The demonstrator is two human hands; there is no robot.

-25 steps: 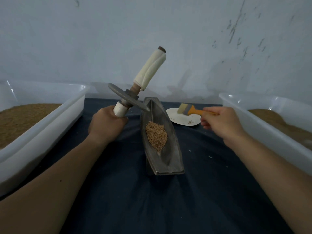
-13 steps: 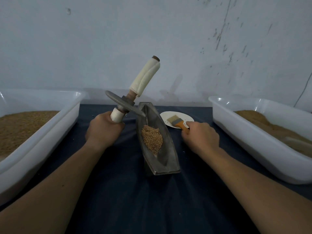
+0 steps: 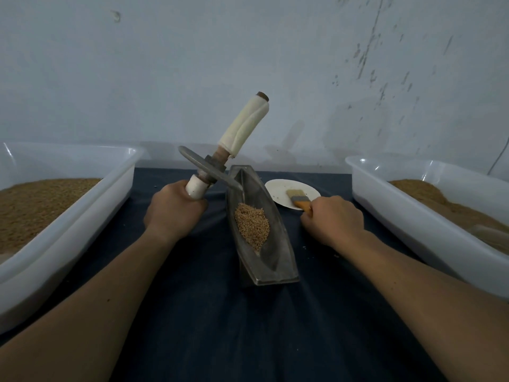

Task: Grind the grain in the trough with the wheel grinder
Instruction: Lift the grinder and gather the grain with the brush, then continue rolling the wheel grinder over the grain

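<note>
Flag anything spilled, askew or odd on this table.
A few stray grains lie on the dark cloth right of the trough. The wheel grinder is tilted in the left hand, its disc at the trough's far rim, not on the grain. Nothing looks damaged.

boat-shaped metal trough (image 3: 271,244) — tan grain (image 3: 252,226) heaped inside, wheel grinder (image 3: 220,164) tilted above its far end
</note>
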